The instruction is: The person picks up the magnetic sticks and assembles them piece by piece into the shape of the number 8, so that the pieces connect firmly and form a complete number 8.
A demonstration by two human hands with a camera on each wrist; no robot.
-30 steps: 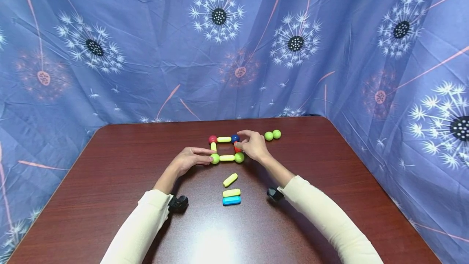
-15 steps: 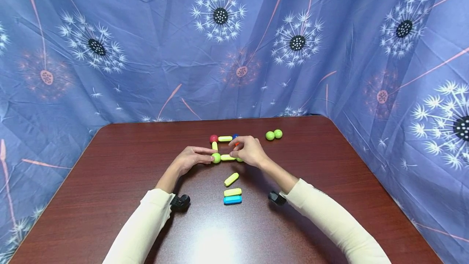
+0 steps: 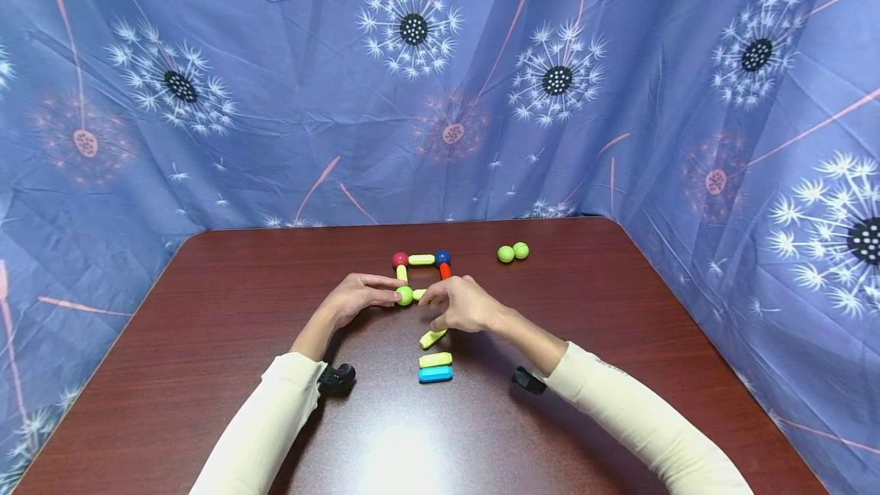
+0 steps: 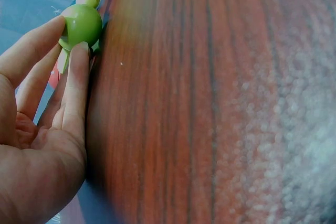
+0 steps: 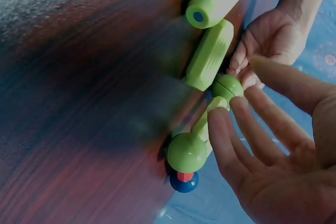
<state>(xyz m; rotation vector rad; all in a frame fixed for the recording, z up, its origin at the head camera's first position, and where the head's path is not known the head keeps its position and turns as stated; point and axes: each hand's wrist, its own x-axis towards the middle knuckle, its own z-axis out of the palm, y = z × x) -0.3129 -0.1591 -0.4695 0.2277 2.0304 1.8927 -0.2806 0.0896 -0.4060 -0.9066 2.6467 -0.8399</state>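
Observation:
My left hand (image 3: 354,298) pinches a green ball (image 4: 84,27) between thumb and finger. This ball is the near left corner of a square of magnetic rods and balls. A red ball (image 3: 400,260), a blue ball (image 3: 443,258) and a second green ball (image 5: 187,152) form its other corners. Yellow rods (image 3: 422,260) and one red rod (image 3: 445,271) link them. Over the near right corner, my right hand (image 3: 467,305) hides that ball in the head view. Its parted fingers hold nothing, thumb above a loose yellow rod (image 3: 431,340).
Closer to me lie another yellow rod (image 3: 435,360) and a blue rod (image 3: 435,374), side by side. Two spare green balls (image 3: 506,254) touch each other at the back right of the brown table (image 3: 234,312). A patterned blue cloth (image 3: 289,98) hangs behind.
My right hand has left the red rod and come toward me, to above the loose yellow rod. The left hand stays on its green ball.

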